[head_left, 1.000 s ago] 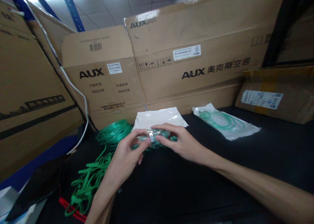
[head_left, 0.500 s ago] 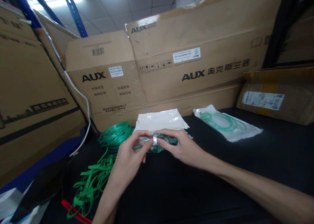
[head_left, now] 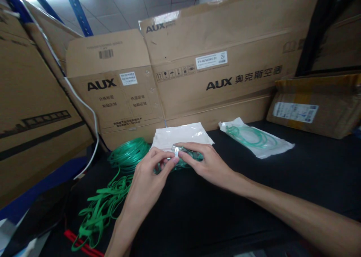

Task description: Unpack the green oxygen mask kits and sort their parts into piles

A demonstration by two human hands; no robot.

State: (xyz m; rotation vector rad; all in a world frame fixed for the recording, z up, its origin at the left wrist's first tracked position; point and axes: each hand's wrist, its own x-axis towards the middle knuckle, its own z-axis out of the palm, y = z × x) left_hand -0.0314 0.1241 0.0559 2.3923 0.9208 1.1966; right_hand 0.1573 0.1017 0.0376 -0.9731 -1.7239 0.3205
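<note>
Both hands are at a small bundle of clear green tubing [head_left: 182, 165] in the middle of the head view, above the black table. A narrow white strip [head_left: 176, 152] lies around or across the front of the bundle. My left hand [head_left: 150, 170] is closed, thumb and finger pinching at the strip's left side. From the right, my right hand [head_left: 210, 163] grips the tubing, its thumb beside the strip. The fingers hide much of the bundle. Just behind it lie white plastic bags [head_left: 179, 135].
At left are a larger coil of green tubing [head_left: 128, 153], tangled flat green bands [head_left: 105, 202] and red strips [head_left: 81, 244]. A clear-fronted bag of green tubing [head_left: 254, 136] lies at right, near a taped carton [head_left: 316, 106]. Tall cardboard panels [head_left: 180, 95] stand at the back.
The view has shifted slightly, moving the scene left and up. My left thumb has moved up to the strip, whose lower part is now covered. Both hands stay on the tubing.
</note>
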